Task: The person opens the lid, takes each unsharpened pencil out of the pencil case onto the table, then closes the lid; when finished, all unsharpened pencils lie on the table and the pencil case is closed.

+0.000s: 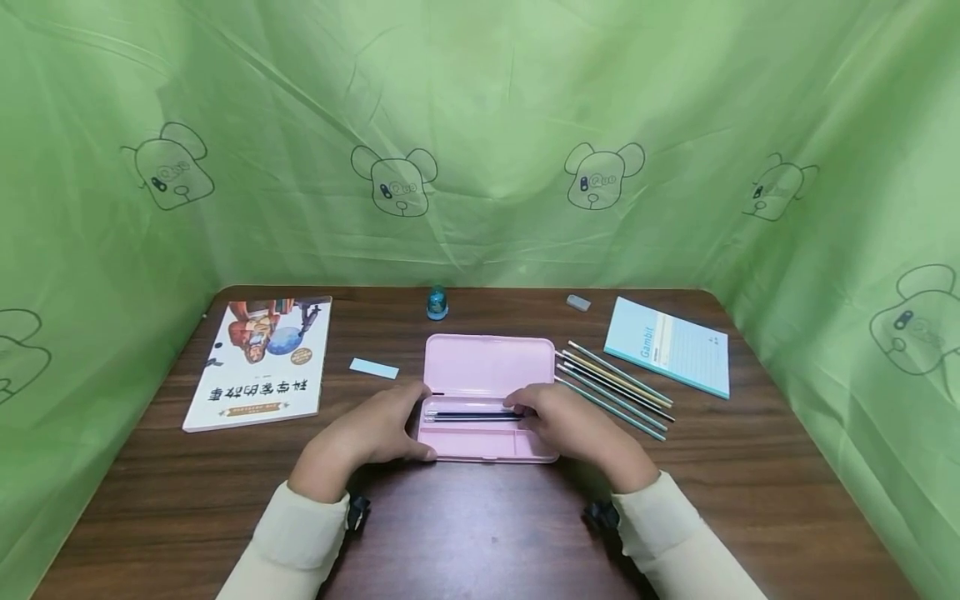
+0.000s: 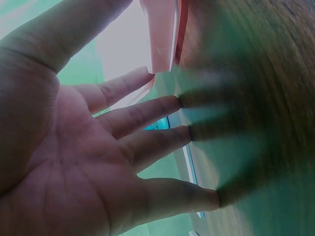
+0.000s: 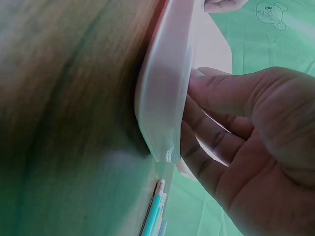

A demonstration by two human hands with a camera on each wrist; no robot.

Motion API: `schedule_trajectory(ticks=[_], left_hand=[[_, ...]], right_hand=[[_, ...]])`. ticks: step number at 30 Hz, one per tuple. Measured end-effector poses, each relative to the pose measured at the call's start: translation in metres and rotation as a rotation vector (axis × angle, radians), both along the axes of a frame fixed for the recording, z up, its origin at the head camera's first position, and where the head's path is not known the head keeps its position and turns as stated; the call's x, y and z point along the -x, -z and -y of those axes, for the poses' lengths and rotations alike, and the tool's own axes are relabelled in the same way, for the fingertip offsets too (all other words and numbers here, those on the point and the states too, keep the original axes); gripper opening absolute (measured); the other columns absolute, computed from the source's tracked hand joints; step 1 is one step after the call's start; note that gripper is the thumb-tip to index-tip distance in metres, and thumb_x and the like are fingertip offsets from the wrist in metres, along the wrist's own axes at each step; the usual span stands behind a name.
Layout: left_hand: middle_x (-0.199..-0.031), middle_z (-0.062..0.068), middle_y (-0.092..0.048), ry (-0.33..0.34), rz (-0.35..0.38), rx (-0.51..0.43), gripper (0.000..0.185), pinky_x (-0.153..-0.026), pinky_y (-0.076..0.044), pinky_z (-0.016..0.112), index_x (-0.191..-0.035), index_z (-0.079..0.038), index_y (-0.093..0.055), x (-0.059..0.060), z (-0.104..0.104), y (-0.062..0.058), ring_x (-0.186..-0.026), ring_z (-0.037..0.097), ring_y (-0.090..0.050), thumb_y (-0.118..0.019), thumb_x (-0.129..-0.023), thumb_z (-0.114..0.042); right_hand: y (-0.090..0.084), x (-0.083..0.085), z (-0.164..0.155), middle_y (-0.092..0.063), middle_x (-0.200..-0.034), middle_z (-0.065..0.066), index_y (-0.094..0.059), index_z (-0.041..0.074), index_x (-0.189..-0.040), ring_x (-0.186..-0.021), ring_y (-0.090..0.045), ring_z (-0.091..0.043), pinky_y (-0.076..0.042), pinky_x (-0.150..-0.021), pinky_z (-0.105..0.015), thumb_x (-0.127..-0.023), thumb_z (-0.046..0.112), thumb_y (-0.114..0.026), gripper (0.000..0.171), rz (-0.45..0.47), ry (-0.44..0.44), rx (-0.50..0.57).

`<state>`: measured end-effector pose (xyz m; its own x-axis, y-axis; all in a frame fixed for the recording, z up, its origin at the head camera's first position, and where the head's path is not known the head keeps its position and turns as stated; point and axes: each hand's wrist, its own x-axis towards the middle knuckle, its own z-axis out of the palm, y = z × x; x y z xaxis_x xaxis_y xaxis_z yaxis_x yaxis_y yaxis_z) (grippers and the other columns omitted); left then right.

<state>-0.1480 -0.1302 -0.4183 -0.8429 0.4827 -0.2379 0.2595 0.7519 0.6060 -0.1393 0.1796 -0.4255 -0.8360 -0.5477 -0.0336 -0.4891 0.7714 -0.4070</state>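
The open pink pencil case [image 1: 486, 367] looks like smooth plastic with a soft sheen — its rim glossy in the right wrist view. The dark brown table [image 1: 480, 533] is grained wood, faintly shiny. The green backdrop sheet [image 1: 480, 100] — thin, creased cloth.

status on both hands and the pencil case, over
Left hand open, fingers straight at left end of the pink pencil case. Right hand curled over its right end, fingertips on the pens inside. Case lid open. Nothing in the way.
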Motion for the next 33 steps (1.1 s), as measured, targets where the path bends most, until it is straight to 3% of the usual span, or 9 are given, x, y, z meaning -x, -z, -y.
schedule_trajectory(ticks=[9,18,25,33], left_hand=[[-0.139,0.015,-0.069,0.001,0.007,0.005,0.078,-0.118,-0.052,0.054,-0.142,-0.004,-0.062,0.0,-0.001,0.0,-0.13,0.031,-0.066,-0.102,-0.082,-0.032],[-0.137,0.015,-0.07,-0.001,0.003,0.003,0.078,-0.117,-0.053,0.054,-0.141,-0.004,-0.062,0.0,0.0,0.0,-0.129,0.031,-0.066,-0.103,-0.081,-0.031],[-0.142,0.016,-0.069,-0.006,0.01,0.003,0.078,-0.12,-0.051,0.055,-0.142,-0.005,-0.061,0.0,0.0,0.001,-0.133,0.032,-0.065,-0.102,-0.082,-0.032],[-0.144,0.017,-0.068,0.0,0.005,0.0,0.08,-0.12,-0.051,0.055,-0.144,-0.004,-0.061,0.001,0.0,0.002,-0.134,0.033,-0.064,-0.102,-0.082,-0.032]], right_hand=[[0.001,0.004,0.005,-0.083,-0.107,-0.003,-0.081,0.005,-0.127,-0.102,-0.078,-0.017,-0.066,-0.096,-0.042,-0.098,-0.003,-0.08,0.03,-0.002,-0.027,-0.062],[0.003,0.006,0.009,-0.083,-0.115,-0.004,-0.08,0.007,-0.131,-0.105,-0.077,-0.017,-0.065,-0.099,-0.042,-0.101,-0.001,-0.078,0.031,-0.036,-0.063,-0.115],[0.002,0.003,0.001,-0.081,-0.119,-0.006,-0.079,0.005,-0.13,-0.11,-0.076,-0.019,-0.064,-0.1,-0.044,-0.103,0.002,-0.076,0.027,-0.046,-0.063,0.005],[-0.014,-0.002,-0.026,-0.077,-0.105,0.0,-0.075,0.007,-0.137,-0.097,-0.067,-0.01,-0.061,-0.09,-0.038,-0.103,0.0,-0.073,0.034,-0.072,0.01,0.135]])
